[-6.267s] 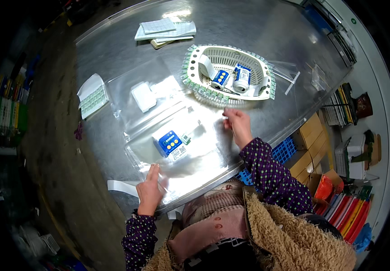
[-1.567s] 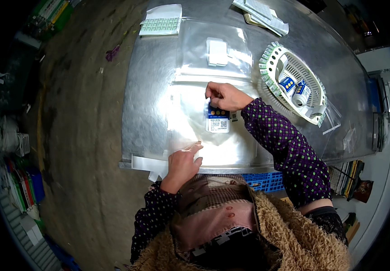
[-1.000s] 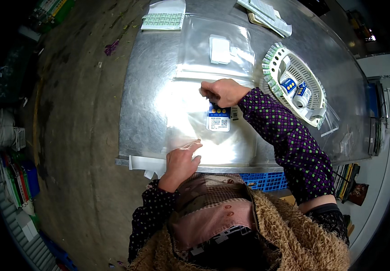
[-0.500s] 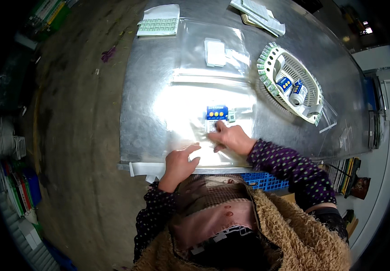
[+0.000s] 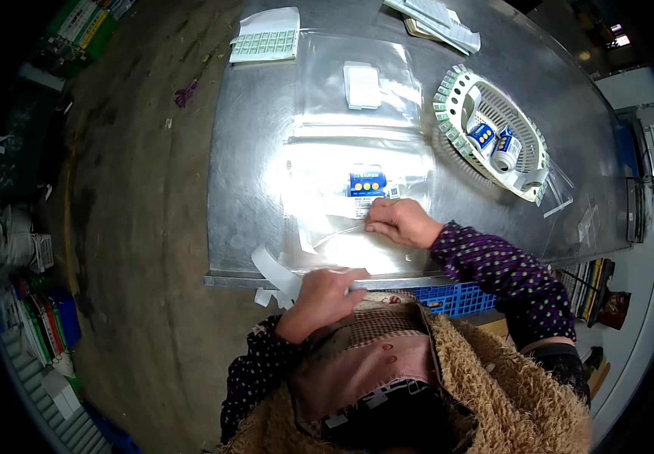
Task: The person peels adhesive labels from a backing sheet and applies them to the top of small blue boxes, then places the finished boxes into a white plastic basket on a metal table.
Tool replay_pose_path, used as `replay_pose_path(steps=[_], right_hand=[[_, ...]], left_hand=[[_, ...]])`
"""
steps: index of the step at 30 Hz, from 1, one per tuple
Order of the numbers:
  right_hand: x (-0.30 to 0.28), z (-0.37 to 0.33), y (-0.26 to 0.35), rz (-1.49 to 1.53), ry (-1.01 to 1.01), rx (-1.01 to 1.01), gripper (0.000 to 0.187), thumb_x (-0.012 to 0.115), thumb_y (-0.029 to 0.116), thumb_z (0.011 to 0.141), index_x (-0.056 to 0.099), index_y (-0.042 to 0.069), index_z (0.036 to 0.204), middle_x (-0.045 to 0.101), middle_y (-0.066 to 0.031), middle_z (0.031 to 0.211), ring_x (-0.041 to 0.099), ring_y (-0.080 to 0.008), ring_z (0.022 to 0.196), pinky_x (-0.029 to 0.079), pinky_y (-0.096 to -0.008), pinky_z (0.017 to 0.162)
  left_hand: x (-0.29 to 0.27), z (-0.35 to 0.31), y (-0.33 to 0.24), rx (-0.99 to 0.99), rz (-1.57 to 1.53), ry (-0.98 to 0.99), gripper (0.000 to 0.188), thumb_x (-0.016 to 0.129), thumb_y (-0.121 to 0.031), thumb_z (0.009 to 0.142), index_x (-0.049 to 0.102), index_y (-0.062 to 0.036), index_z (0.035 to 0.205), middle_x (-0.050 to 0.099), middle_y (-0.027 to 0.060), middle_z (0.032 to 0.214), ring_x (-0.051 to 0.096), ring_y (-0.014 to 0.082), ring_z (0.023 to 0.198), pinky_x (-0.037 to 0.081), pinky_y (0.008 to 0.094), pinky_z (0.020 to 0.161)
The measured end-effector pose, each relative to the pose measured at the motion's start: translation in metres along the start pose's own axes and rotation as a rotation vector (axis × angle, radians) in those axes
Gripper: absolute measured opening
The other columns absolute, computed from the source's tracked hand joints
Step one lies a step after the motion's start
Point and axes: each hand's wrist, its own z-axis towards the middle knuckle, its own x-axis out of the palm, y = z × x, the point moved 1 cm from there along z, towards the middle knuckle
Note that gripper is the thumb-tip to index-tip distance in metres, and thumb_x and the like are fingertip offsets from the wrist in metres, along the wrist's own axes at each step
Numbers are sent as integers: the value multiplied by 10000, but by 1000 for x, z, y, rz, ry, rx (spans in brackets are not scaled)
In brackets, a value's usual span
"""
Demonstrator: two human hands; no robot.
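Note:
A clear plastic bag (image 5: 319, 163) lies flat on the metal table, glaring with reflected light. On it sits a blue and white label (image 5: 367, 184) with yellow dots, and a small green and white sticker (image 5: 393, 192) beside it. My right hand (image 5: 404, 224) is closed in a pinch on the bag's near edge, just below the label. A raised fold runs left from its fingertips. At the table's front edge, my left hand (image 5: 325, 301) is open, index finger stretched and thumb apart, holding nothing visible. Left of it curls a white strip (image 5: 274, 271).
An oval white basket (image 5: 515, 106), its rim lined with small stickers, holds blue and white labelled pieces on the right. Another clear bag with white cards (image 5: 362, 86) lies farther back. Sticker sheets (image 5: 265, 38) and a paper stack (image 5: 437, 26) rest at the far edge.
My left hand has drawn back from the bag to the table's front edge. My right hand has shifted slightly right, off the label, and the bag's near edge is lifted. The white strip has curled up.

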Motion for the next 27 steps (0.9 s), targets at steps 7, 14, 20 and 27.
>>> replay_pose_path(steps=[7, 14, 20, 27], right_hand=[[-203, 107, -15, 163, -560, -59, 243, 431, 135, 991, 603, 56, 1143, 638, -110, 978, 625, -178, 897, 540, -323, 703], [-54, 82, -16, 450, 123, 306, 262, 525, -74, 825, 483, 39, 1058, 570, -50, 1058, 528, -119, 1012, 436, -281, 922], [-56, 93, -19, 252, 288, 207, 383, 520, -109, 746, 471, 41, 1095, 543, -72, 1056, 539, -172, 971, 462, -307, 845], [-55, 109, -11, -170, 413, 22, 551, 621, -101, 697, 428, 63, 1187, 438, -152, 1211, 578, -368, 1037, 524, -420, 834]], left_hand=[[3, 19, 23, -262, 131, -51, 300, 641, -249, 806, 698, -138, 1078, 694, 126, 1020, 668, 292, 792, 513, 385, 775], [12, 13, 37, -250, 86, -92, 294, 642, -236, 806, 694, -153, 1083, 699, 80, 1035, 672, 287, 796, 516, 377, 765], [15, 8, 41, -214, 37, -148, 279, 641, -210, 810, 694, -148, 1077, 695, 69, 1061, 674, 277, 789, 519, 366, 759], [13, 8, 40, -214, 26, -154, 275, 644, -206, 810, 697, -151, 1074, 693, 65, 1073, 677, 270, 784, 519, 358, 762]])
